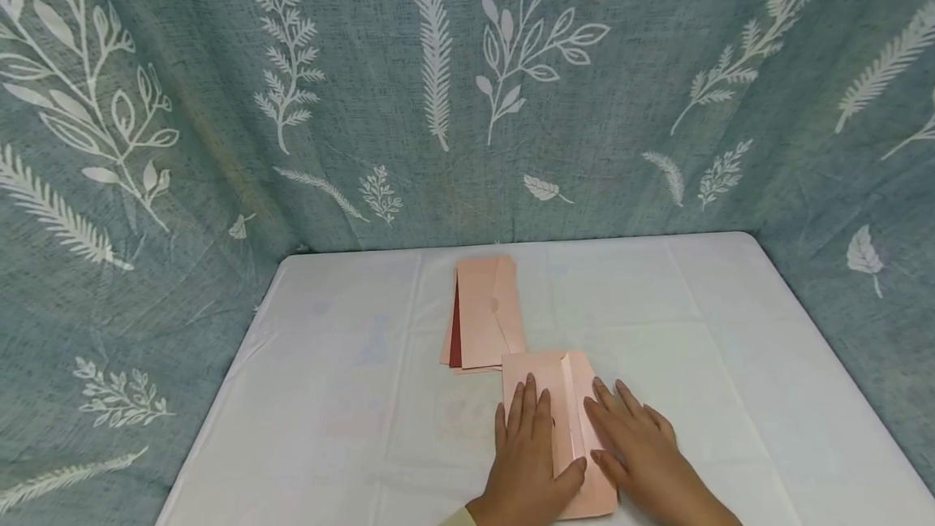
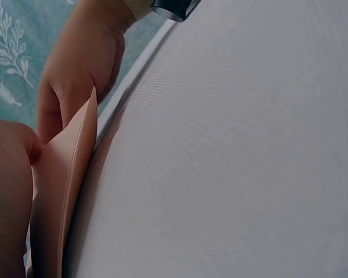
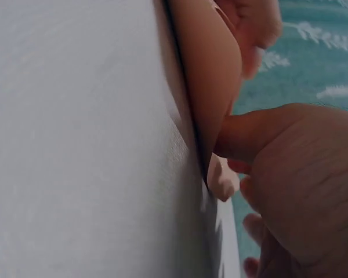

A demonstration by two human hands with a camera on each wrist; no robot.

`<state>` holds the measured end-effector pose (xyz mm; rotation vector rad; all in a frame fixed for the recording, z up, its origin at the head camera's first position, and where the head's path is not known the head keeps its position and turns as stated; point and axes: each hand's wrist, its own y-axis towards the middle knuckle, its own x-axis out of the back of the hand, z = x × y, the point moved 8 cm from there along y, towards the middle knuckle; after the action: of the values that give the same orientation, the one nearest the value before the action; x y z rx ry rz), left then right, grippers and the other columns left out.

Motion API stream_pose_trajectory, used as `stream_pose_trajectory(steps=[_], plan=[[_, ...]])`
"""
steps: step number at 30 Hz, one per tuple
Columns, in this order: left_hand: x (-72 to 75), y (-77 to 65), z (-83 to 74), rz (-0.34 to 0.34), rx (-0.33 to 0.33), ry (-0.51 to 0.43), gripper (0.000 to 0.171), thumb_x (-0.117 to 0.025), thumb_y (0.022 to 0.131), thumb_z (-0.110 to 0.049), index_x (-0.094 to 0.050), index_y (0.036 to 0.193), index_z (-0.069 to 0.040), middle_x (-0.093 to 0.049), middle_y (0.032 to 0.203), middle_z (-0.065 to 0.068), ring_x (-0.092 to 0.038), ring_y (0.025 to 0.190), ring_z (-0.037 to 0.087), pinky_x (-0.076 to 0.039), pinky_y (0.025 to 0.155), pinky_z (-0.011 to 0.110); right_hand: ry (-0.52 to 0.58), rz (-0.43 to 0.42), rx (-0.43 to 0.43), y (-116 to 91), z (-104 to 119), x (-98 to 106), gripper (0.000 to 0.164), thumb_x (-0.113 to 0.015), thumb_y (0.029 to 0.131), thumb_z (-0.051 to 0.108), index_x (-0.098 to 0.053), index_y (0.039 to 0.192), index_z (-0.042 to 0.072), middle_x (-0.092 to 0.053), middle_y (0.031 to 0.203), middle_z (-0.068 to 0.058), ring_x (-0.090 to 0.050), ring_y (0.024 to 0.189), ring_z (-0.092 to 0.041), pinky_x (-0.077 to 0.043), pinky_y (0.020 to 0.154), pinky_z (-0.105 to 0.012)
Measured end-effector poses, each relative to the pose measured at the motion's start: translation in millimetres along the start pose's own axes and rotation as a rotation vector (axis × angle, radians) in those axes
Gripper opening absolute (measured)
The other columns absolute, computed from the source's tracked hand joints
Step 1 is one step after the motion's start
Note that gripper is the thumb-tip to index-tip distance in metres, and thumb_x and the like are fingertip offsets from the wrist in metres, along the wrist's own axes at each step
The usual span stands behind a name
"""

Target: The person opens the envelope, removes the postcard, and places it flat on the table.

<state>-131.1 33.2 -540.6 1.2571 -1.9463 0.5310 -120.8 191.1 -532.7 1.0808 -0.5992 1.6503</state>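
Note:
A pink paper envelope [image 1: 536,364] lies on the white-covered table, its long flap [image 1: 584,372] along the right side. My left hand [image 1: 526,457] rests on the envelope's body with its fingers straight and pointing away from me. Across the flap side, my right hand [image 1: 643,449] touches the envelope with extended fingers. From the left wrist view, the envelope [image 2: 61,168] appears edge-on, slightly raised from the cloth. The right wrist view shows the thumb against the envelope [image 3: 206,75]. Its inside is hidden.
Beyond the envelope is a small stack of pink envelopes [image 1: 485,311], with a dark red strip [image 1: 456,327] showing at its left. A white cloth [image 1: 351,396] covers the table. Green-blue leaf-patterned curtains [image 1: 453,185] surround the back and sides.

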Motion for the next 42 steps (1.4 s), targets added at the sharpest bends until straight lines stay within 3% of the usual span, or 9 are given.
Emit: stream_pose_trajectory(steps=[9,17,21,26,34,42], plan=[[-0.8,0.2,0.6,0.013,0.007,0.004,0.094,-0.059,0.103,-0.053,-0.029,0.167,0.009,-0.005,0.178,0.026,-0.006,0.164,0.042,-0.010,0.119,0.078,-0.178,0.062,0.165,6.3,17.5,0.5,0.059,-0.072,0.106,0.022,-0.055,0.161,0.010,-0.044,0.169,-0.006,-0.035,0.157,-0.035,-0.034,0.115,-0.065],[-3.6,0.4,3.2,0.010,0.001,0.006,0.091,-0.059,0.103,-0.053,-0.031,0.167,0.006,-0.005,0.179,0.024,-0.007,0.164,0.040,-0.010,0.120,0.076,-0.176,0.077,0.292,6.0,22.6,-3.4,0.065,-0.070,0.107,0.037,-0.051,0.163,0.008,-0.047,0.168,-0.006,-0.043,0.152,-0.036,-0.047,0.106,-0.060],[-5.3,0.1,4.5,0.005,0.005,-0.003,0.091,-0.059,0.103,-0.052,-0.031,0.167,0.006,-0.006,0.179,0.023,-0.007,0.164,0.039,-0.010,0.121,0.075,-0.155,0.103,0.289,7.2,21.8,-5.4,0.064,-0.068,0.108,0.040,-0.053,0.163,0.012,-0.050,0.166,-0.005,-0.042,0.154,-0.036,-0.045,0.107,-0.062],[-6.6,-1.2,5.3,0.003,0.010,-0.017,0.091,-0.058,0.103,-0.053,-0.030,0.167,0.006,-0.006,0.179,0.022,-0.007,0.164,0.039,-0.009,0.121,0.075,-0.178,0.141,0.282,9.1,21.4,-9.0,0.055,-0.067,0.109,0.033,-0.059,0.159,0.012,-0.053,0.163,-0.006,-0.042,0.153,-0.037,-0.046,0.106,-0.063],[-7.2,-1.7,6.4,0.004,0.013,0.010,0.092,-0.058,0.104,-0.054,-0.031,0.167,0.007,-0.007,0.179,0.023,-0.007,0.164,0.040,-0.009,0.122,0.074,-0.221,0.093,0.312,7.4,26.0,-7.1,0.050,-0.068,0.109,0.025,-0.061,0.156,0.011,-0.056,0.160,-0.006,-0.046,0.151,-0.036,-0.048,0.103,-0.060],[-5.5,-3.5,6.2,0.005,0.015,0.027,0.093,-0.059,0.103,-0.055,-0.031,0.166,0.008,-0.009,0.179,0.024,-0.009,0.164,0.042,-0.011,0.121,0.075,-0.200,0.123,0.275,7.8,23.1,-10.1,0.050,-0.065,0.111,0.026,-0.059,0.159,0.012,-0.054,0.162,-0.006,-0.045,0.151,-0.037,-0.048,0.104,-0.062]])
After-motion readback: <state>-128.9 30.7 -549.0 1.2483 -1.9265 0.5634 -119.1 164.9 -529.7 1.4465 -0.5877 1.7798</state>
